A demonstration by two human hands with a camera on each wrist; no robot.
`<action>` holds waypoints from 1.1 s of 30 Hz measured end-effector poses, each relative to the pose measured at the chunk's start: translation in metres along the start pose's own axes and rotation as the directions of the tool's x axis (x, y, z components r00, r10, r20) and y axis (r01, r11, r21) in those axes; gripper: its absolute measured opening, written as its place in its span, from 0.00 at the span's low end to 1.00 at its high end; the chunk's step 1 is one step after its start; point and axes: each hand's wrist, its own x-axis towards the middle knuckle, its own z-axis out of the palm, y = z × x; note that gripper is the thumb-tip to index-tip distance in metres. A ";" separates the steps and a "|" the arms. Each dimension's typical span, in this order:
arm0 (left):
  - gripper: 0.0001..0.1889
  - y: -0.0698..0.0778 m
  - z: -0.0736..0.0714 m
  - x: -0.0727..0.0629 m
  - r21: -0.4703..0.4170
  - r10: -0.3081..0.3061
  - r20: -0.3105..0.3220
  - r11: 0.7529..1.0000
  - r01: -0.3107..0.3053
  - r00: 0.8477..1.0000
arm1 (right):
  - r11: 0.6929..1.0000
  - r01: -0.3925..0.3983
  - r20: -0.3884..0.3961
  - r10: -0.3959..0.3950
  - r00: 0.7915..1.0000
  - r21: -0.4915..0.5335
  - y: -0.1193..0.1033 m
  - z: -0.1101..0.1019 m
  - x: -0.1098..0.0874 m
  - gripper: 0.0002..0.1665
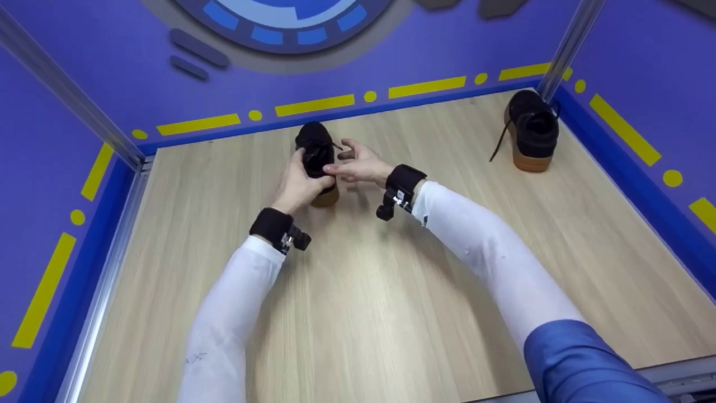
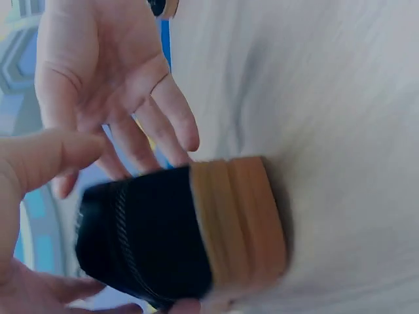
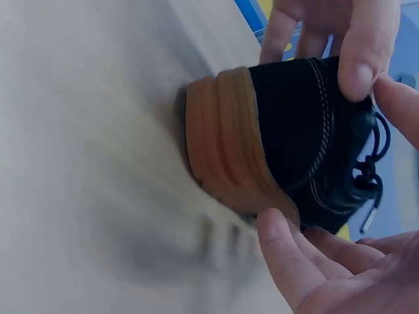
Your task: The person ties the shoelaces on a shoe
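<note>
The shoe stands upright on a table of pale, wood-grained board, its black toe pointing at the back wall and its tan heel toward the person. The left hand grips the shoe at its near end, thumb across the collar and fingers along the left side. To the right of the shoe, the right hand is loose, its fingers parted and grasping nothing, the thumb reaching over the collar; whether the lower fingertips touch the sole I cannot tell. Well to the right of the shoe and a little farther back, a second shoe stands upright with a lace trailing onto the board. The wall behind the shoe is blue-violet, with a large round design above and a row of yellow bars and dots low down. Matching walls rise left and right of the shoe, meeting the back one at metal posts. A metal rail edges the table to the left of the shoe. White sleeves and black wrist straps lie on its near side.
</note>
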 end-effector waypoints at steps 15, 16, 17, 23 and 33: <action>0.31 0.015 -0.002 -0.031 0.104 0.066 -0.080 0.993 -0.058 0.995 | 0.912 0.070 0.012 -0.072 0.997 -0.405 0.010 -0.052 -0.033 0.45; 0.30 0.016 -0.002 -0.033 0.108 0.078 -0.082 0.992 -0.069 0.994 | 0.902 0.075 0.007 -0.079 0.997 -0.426 0.010 -0.056 -0.035 0.45; 0.30 0.016 -0.001 -0.034 0.115 0.088 -0.087 0.990 -0.078 0.992 | 0.894 0.076 0.001 -0.084 0.996 -0.442 0.009 -0.059 -0.037 0.45; 0.23 0.018 0.002 -0.039 0.131 0.143 -0.111 0.983 -0.129 0.983 | 0.830 0.052 -0.074 -0.112 0.991 -0.555 0.004 -0.079 -0.046 0.45; 0.16 0.020 0.017 -0.046 0.128 0.175 -0.022 0.977 -0.171 0.984 | 0.735 -0.078 -0.261 -0.138 0.955 -0.674 0.007 -0.127 -0.060 0.48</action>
